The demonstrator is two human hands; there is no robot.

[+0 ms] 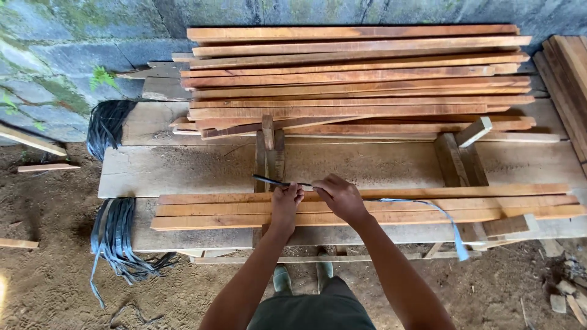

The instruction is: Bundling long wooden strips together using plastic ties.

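Observation:
My left hand (285, 202) and my right hand (340, 197) meet over a small bundle of thin wooden slats (477, 205) lying along the near part of a plank workbench (183, 168). Both hands grip a dark plastic strap (272, 181); its short end sticks out left of my left hand. The strap's long blue tail (443, 217) runs right from my right hand across the slats and hangs over the bench's front edge.
A large stack of reddish slats (354, 76) fills the back of the bench against a mossy stone wall. Wooden stop blocks (455, 159) stand on the bench. Bundles of dark straps (116, 235) hang at the left end. Dirt floor below, with scrap wood (565, 296) at right.

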